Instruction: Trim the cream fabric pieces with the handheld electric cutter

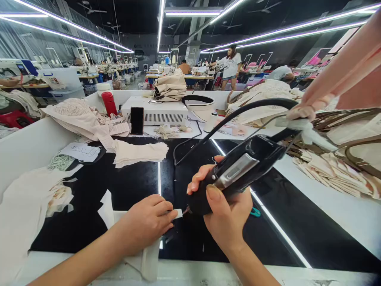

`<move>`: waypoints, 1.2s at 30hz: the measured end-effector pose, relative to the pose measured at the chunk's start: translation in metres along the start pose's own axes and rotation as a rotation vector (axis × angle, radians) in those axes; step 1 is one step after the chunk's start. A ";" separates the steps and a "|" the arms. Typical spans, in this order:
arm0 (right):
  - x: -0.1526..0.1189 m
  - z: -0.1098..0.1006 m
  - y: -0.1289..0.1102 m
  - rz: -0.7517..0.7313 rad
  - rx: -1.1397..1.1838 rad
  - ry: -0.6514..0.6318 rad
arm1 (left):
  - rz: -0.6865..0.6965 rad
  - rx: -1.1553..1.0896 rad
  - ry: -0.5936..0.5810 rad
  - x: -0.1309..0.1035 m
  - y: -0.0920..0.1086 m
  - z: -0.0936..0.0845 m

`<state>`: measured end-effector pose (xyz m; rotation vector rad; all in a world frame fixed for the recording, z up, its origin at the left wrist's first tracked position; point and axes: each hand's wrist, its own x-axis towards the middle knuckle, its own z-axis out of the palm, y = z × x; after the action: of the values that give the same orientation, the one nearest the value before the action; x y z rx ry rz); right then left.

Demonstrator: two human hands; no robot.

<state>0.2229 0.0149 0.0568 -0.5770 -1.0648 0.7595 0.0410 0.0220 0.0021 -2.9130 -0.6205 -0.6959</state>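
My right hand (228, 216) is wrapped round a black handheld tool (241, 167) with a silver side plate, tilted with its narrow tip down to the left. A black cable runs from its upper end. Just left of that tip, my left hand (145, 222) pinches a cream fabric strip (178, 213), whose short end pokes out past the fingertips. More cream fabric (151, 260) hangs below my left hand over the front edge of the black work surface (190, 242). Whether the tip touches the strip is hard to tell.
Cream fabric pieces (139, 153) lie behind my left hand, and a larger pile (24, 210) is at the left. A teal tool (255, 212) lies right of my right hand. Behind are a phone (137, 120), a white box (154, 111) and a red bottle (109, 103). Stacked fabric fills the right.
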 end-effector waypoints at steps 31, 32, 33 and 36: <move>-0.006 0.002 -0.003 -0.019 -0.097 -0.001 | -0.033 -0.073 0.036 -0.013 -0.002 -0.010; -0.006 0.002 -0.004 -0.021 -0.100 -0.002 | -0.041 -0.072 0.039 -0.013 -0.001 -0.010; -0.006 0.002 -0.004 -0.022 -0.101 -0.002 | -0.049 -0.070 0.041 -0.014 -0.001 -0.010; -0.007 0.001 -0.005 -0.015 -0.105 0.005 | -0.066 -0.069 0.039 -0.017 0.000 -0.011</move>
<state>0.2209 0.0067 0.0568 -0.6587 -1.1076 0.6913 0.0224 0.0136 0.0046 -2.9461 -0.7044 -0.7949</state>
